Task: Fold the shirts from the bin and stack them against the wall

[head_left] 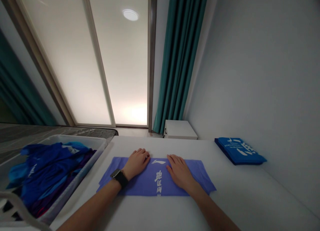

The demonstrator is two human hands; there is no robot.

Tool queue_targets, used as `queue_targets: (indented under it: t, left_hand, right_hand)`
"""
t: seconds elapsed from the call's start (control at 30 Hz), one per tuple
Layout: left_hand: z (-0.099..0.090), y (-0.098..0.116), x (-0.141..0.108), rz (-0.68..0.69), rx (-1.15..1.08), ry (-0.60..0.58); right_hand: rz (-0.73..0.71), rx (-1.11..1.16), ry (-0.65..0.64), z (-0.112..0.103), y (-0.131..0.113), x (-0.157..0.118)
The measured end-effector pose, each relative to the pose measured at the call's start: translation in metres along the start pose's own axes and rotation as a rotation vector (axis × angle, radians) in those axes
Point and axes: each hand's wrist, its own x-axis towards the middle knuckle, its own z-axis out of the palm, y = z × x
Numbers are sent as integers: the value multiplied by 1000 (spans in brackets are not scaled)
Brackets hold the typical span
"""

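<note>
Currently my left hand (136,163) and right hand (180,172) lie flat on a purple shirt (157,177), fingers open, gripping nothing. Shirt sits folded mid-table (155,146). Done: folded stack (238,151), far right. Left: loose clothes (47,172) in bin (82,141), left.

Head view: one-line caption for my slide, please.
Left hand and right hand rest flat on a violet-blue printed T-shirt on a white surface, beside a bin of blue clothes.

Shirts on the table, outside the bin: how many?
2: a purple shirt under the left hand and right hand, and a folded blue shirt by the wall; more could be hidden beneath it.
</note>
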Motion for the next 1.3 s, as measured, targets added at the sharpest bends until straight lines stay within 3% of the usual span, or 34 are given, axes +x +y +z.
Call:
queue_targets:
  t: [0.27, 0.5, 0.73, 1.0, 1.2, 1.3]
  left_hand:
    - [5, -8, 0, 65, -61, 4]
    - [2, -10, 5, 123, -78, -34]
    - [0, -9, 7, 98, -119, -132]
    - [-17, -19, 15, 94, -288, -273]
    - [-18, -19, 19, 93, -470, -294]
    - [-19, -18, 19, 84, -449, -334]
  right_hand:
    - [113, -47, 74, -8, 25, 7]
    - [25, -1, 25, -8, 28, 8]
    - [39, 3, 39, -7, 34, 9]
    - [18, 93, 10, -11, 44, 10]
    - [55, 122, -16, -8, 46, 11]
    - [61, 93, -20, -4, 46, 11]
